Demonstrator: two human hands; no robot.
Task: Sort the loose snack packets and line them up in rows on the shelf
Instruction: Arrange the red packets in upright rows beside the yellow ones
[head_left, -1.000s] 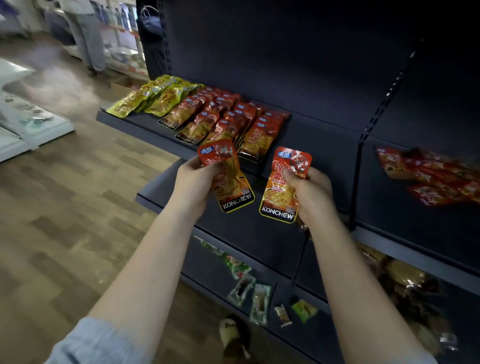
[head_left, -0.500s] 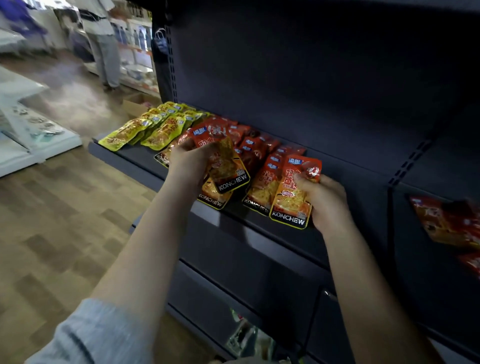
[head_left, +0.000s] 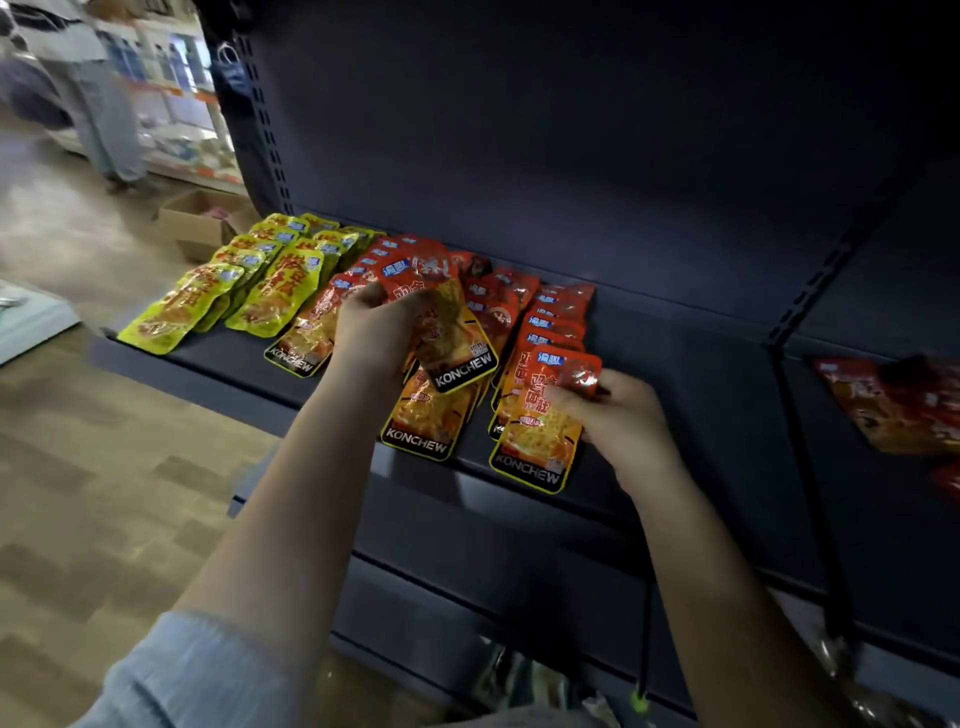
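Head view: both hands are over a dark shelf (head_left: 675, 364) that carries rows of snack packets. Left hand (head_left: 376, 332) holds a red packet (head_left: 447, 322) tilted above the middle red row; its fingers are curled round the packet's left edge, with the thumb side on the printed face, and the packet's black KONCHEW band points down and to the right, clear of the fingers. Right hand (head_left: 621, 415) pinches a second red packet (head_left: 543, 421) by its upper right corner: fingertips lie on the front face near the clear window, and the rest of the packet hangs left of and nearer than the fingers. This packet's bottom edge sits at the near edge of the shelf, over the front of the rightmost red row (head_left: 556, 317); whether it touches the shelf cannot be told. Between the hands, another red packet (head_left: 426, 421) lies flat at the front of its row. Farther left stand a further red row (head_left: 311, 332) and two yellow rows (head_left: 234, 286). On the next bay to the right lie loose red packets (head_left: 904, 405), blurred. Far left, a cardboard box (head_left: 197, 221) sits on the wooden floor (head_left: 78, 493). A light blue sleeve (head_left: 182, 686) covers the left arm.
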